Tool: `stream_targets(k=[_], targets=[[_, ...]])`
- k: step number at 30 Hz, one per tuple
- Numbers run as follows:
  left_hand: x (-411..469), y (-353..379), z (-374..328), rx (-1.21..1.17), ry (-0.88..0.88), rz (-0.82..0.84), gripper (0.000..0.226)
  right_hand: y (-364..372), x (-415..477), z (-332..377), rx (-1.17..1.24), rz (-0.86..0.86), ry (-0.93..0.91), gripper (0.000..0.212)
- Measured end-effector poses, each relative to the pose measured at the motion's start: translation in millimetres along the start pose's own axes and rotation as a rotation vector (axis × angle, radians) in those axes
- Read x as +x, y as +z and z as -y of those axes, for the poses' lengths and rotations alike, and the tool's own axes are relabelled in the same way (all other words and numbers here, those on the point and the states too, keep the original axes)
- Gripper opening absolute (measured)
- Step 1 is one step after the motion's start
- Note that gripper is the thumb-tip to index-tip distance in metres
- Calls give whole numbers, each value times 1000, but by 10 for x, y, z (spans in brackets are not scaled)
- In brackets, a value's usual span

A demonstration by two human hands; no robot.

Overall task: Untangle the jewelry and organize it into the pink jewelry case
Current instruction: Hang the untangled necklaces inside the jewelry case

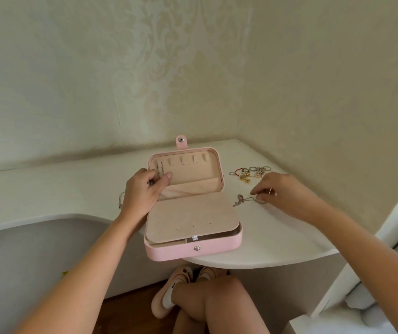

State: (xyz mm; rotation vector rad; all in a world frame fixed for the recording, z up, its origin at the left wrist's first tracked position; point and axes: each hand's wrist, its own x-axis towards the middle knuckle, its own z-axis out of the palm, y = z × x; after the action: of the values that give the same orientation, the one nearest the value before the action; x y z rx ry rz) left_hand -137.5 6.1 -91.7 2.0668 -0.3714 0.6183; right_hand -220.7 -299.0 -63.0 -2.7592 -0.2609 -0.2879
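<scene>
Overhanging table point(277, 237) edge, pink case point(174, 252), open lid point(193, 174)

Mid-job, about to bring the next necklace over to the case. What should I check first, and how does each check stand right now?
1. Lid of the pink jewelry case up: ok.
2. Free hooks in the lid: ok, four are bare.
3. The right hand pinches the silver necklace: ok.
4. Necklace apart from the jewelry pile: ok. Knots in it: cannot tell.
5. The left hand clear of the lid: not ok, it holds a chain at the leftmost hook.
6. Case fully on the table: not ok, its front left corner seems to overhang the edge.
</scene>
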Motion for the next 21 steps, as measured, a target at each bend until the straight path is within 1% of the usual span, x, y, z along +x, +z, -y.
stream_targets(k=[2,5,10,14,19,21], targets=[[-3,-2,-5,2,9,-2,52,154,-155,18,-88,-36,-53,23],[-5,-8,-4,-1,17,2,53,289,-328,56,-141,-77,-51,32],[-24,-7,-4,-3,7,10,52,328,-366,131,-214,-64,14,40],[-25,-12,-2,3,20,11,52,339,-431,176,-334,-9,33,45],[-15,-7,7,10,20,22,53,335,-483,215,-323,-7,-4,44],[-15,-12,12,15,22,23,53,329,-494,231,-296,0,4,47]])
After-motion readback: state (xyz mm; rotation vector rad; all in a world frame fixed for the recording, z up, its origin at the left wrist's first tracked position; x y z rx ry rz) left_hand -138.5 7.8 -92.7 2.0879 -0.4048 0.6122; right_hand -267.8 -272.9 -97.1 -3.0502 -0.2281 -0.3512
